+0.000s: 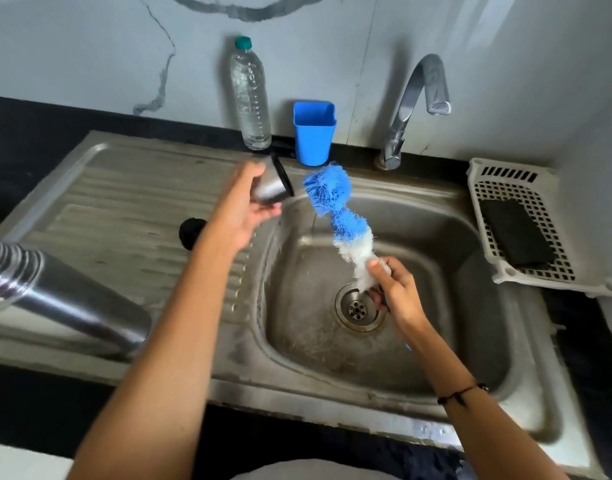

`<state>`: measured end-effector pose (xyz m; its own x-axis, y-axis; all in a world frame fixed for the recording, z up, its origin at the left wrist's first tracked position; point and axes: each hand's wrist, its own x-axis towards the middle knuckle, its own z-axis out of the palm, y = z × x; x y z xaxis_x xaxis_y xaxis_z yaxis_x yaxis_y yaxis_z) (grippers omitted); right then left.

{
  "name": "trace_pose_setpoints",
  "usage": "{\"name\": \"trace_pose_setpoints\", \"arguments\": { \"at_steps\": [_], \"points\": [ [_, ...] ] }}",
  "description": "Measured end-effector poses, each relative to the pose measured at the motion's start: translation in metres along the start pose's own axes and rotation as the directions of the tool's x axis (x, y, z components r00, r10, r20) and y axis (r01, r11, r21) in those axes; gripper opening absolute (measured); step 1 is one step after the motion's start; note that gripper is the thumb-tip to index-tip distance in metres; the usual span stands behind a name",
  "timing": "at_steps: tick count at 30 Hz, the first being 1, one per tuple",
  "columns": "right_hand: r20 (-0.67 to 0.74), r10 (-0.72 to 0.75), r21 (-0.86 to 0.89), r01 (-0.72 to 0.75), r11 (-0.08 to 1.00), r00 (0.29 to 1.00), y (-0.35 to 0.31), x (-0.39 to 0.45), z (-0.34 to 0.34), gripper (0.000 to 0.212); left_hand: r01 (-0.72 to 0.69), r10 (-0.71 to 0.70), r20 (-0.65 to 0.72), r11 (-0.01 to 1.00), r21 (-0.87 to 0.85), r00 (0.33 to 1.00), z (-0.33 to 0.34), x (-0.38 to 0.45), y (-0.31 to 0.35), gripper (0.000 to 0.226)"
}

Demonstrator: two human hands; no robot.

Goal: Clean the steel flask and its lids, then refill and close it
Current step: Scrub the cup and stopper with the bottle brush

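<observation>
My left hand grips a steel cup lid with a black rim, tilted sideways, its open mouth facing right over the sink's left edge. My right hand holds a bottle brush with blue and white bristles near the base of the bristles; the blue tip points up-left, close to the lid's mouth but apart from it. The steel flask stands on the drainboard at the left, open at the top. A small black lid lies on the drainboard behind my left forearm.
The sink basin with its drain lies below my hands. A tap stands at the back right with no water running. A clear plastic water bottle and a blue cup stand at the wall. A white basket holds a dark scrub pad.
</observation>
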<state>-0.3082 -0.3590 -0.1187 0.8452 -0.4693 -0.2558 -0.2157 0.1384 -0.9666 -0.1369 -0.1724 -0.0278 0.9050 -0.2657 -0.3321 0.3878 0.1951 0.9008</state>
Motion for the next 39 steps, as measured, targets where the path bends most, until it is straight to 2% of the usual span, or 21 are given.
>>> {"name": "trace_pose_setpoints", "arguments": {
  "at_steps": [2, 4, 6, 8, 11, 14, 19, 21, 23, 25, 27, 28, 30, 33, 34, 35, 37, 39],
  "points": [
    [0.016, -0.039, 0.012, 0.039, 0.999, 0.999, -0.008, -0.008, -0.004, 0.019, 0.164, -0.126, 0.121, 0.904, -0.394, 0.985, 0.006, -0.018, -0.026, 0.021],
    [0.042, -0.078, 0.005, 0.078, 0.997, 0.996, -0.011, -0.014, -0.011, 0.022, 0.237, -0.182, 0.153, 0.793, -0.562, 0.971, 0.012, -0.027, -0.051, 0.028],
    [0.071, -0.136, -0.157, 0.146, 0.977, 0.988, -0.01, -0.018, -0.018, 0.032, 0.242, -0.205, 0.128, 0.806, -0.54, 0.97, 0.018, -0.03, -0.068, 0.032],
    [0.083, -0.216, -0.409, 0.231, 0.883, 0.973, -0.006, -0.019, -0.025, 0.032, 0.2, -0.173, 0.1, 0.856, -0.477, 0.98, 0.021, -0.032, -0.08, 0.029],
    [0.119, -0.292, -0.586, 0.305, 0.75, 0.949, 0.0, -0.02, -0.027, 0.031, 0.155, -0.133, 0.079, 0.87, -0.468, 0.988, 0.018, -0.036, -0.09, 0.027],
    [0.15, -0.306, -0.594, 0.333, 0.732, 0.94, 0.005, -0.024, -0.025, 0.041, 0.127, -0.143, 0.005, 0.859, -0.496, 0.99, 0.011, -0.039, -0.097, 0.025],
    [0.102, -0.382, -0.527, 0.375, 0.762, 0.919, 0.012, -0.026, -0.022, 0.03, 0.072, -0.141, -0.084, 0.832, -0.55, 0.986, 0.007, -0.034, -0.096, 0.019],
    [0.128, -0.362, -0.666, 0.351, 0.658, 0.923, 0.013, -0.026, -0.024, 0.042, 0.073, -0.114, -0.046, 0.848, -0.524, 0.992, 0.005, -0.033, -0.093, 0.019],
    [0.176, -0.406, -0.822, 0.361, 0.44, 0.896, 0.013, -0.026, -0.028, 0.055, 0.089, -0.094, 0.012, 0.885, -0.457, 0.996, 0.004, -0.033, -0.089, 0.022],
    [0.236, -0.499, -0.889, 0.393, 0.236, 0.834, 0.009, -0.025, -0.029, 0.049, 0.086, -0.081, 0.029, 0.948, -0.305, 0.996, 0.009, -0.036, -0.087, 0.017],
    [0.282, -0.491, -0.911, 0.39, 0.132, 0.824, 0.004, -0.024, -0.025, 0.036, 0.043, -0.041, 0.019, 0.987, -0.156, 0.999, 0.018, -0.038, -0.09, 0.015],
    [0.287, -0.455, -0.913, 0.384, 0.135, 0.843, 0.002, -0.023, -0.023, 0.034, 0.019, -0.016, 0.018, 0.988, -0.152, 1.0, 0.021, -0.039, -0.092, 0.017],
    [0.287, -0.373, -0.884, 0.394, 0.252, 0.882, -0.003, -0.026, -0.017, 0.03, -0.019, 0.03, 0.037, 0.964, -0.265, 0.999, 0.021, -0.036, -0.093, 0.022],
    [0.299, -0.204, -0.665, 0.357, 0.656, 0.932, -0.011, -0.026, -0.011, 0.022, -0.095, 0.16, 0.12, 0.898, -0.429, 0.98, 0.011, -0.03, -0.095, 0.03],
    [0.286, -0.105, -0.57, 0.258, 0.78, 0.952, -0.015, -0.026, -0.011, 0.021, -0.101, 0.189, 0.151, 0.882, -0.459, 0.97, 0.011, -0.029, -0.097, 0.037],
    [0.269, 0.012, -0.497, 0.128, 0.858, 0.963, -0.018, -0.025, -0.013, 0.02, -0.091, 0.196, 0.173, 0.872, -0.48, 0.965, 0.01, -0.029, -0.1, 0.047],
    [0.219, 0.165, -0.422, -0.059, 0.905, 0.962, -0.022, -0.025, -0.017, 0.018, -0.076, 0.194, 0.175, 0.848, -0.525, 0.965, 0.011, -0.032, -0.106, 0.059],
    [0.188, 0.135, -0.346, -0.063, 0.936, 0.973, -0.022, -0.025, -0.021, 0.018, -0.068, 0.177, 0.166, 0.854, -0.515, 0.97, 0.012, -0.035, -0.107, 0.054]
  ]
}}
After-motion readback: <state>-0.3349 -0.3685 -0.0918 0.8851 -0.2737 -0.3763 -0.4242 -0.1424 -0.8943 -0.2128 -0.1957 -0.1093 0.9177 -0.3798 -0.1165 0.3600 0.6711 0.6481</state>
